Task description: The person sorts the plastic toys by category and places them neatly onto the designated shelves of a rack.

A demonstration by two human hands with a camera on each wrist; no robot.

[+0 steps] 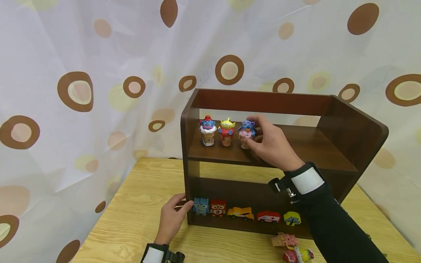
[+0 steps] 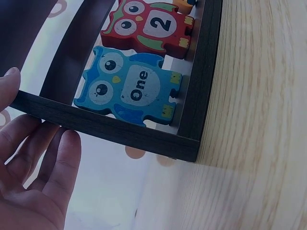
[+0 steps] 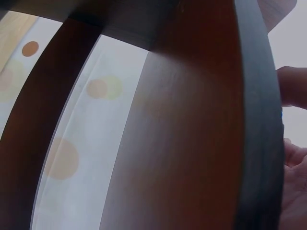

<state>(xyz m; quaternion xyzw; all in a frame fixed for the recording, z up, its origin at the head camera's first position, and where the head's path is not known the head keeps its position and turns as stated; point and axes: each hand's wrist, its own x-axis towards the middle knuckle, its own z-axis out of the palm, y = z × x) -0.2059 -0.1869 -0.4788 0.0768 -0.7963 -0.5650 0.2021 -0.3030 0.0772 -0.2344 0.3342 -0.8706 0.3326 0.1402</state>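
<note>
In the head view my right hand (image 1: 273, 142) pinches a blue toy figure (image 1: 247, 128) with purple sunglasses and a pink ice-cream cone body, at the upper shelf board. To its left on that board stand a green alien figure (image 1: 227, 132) in a red cone and a blue figure with a red top (image 1: 208, 130) in a white-topped cone. My left hand (image 1: 172, 219) grips the left side panel of the dark brown shelf (image 1: 185, 164), thumb on one face and fingers on the other in the left wrist view. The right wrist view mostly shows shelf panels, hiding the held figure.
On the lower board stand a blue owl block (image 1: 201, 206), a red owl block (image 1: 218, 207), a yellow truck (image 1: 241, 213), a red-and-white ambulance (image 1: 268, 216) and a yellow-green tree block (image 1: 292, 218). More toy figures (image 1: 285, 240) lie on the wooden table (image 1: 131, 219) in front.
</note>
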